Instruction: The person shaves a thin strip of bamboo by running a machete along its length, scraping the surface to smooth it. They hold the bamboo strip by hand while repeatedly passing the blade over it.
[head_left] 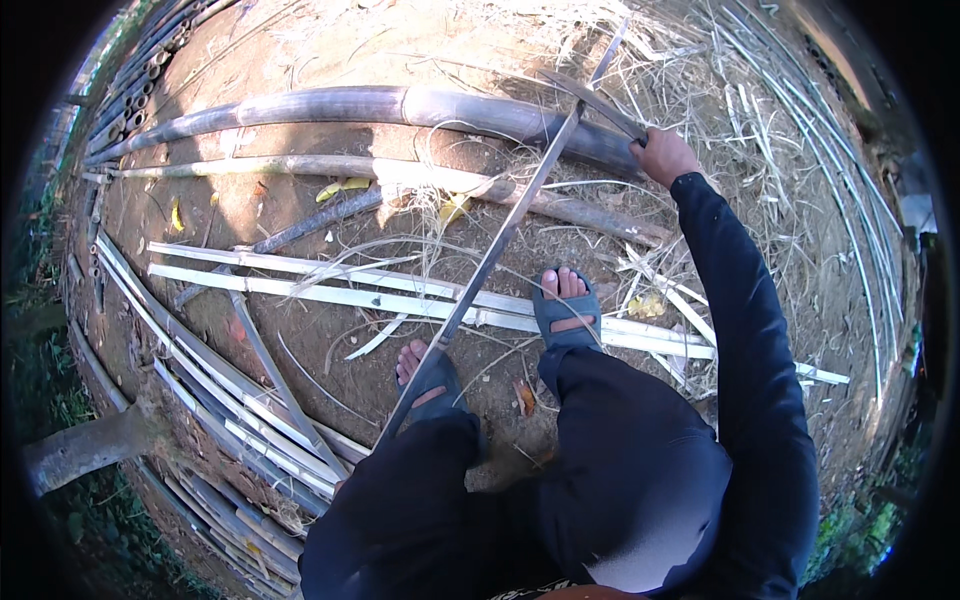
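Observation:
My right hand [665, 157] is closed around the handle of a long-bladed knife [608, 107], out at the end of my stretched arm. The blade crosses a long dark bamboo strip [505, 235] near its far end and appears to touch it. This strip slants from beside my left knee, over my left foot, toward the far right. Only a sliver of my left hand [340, 487] shows beside my left knee; its fingers are hidden. A thick bamboo pole [330, 106] lies on the ground behind the strip, with a thinner pole [300, 165] nearer to me.
Pale split bamboo lengths [330, 292] lie under my sandalled right foot [568, 305]. More split pieces [230, 395] are piled at left, near a post [85, 455]. Shavings [690, 60] litter the far right. Stacked bamboo poles [140, 95] stand at far left; long thin strips [830, 160] lie at right.

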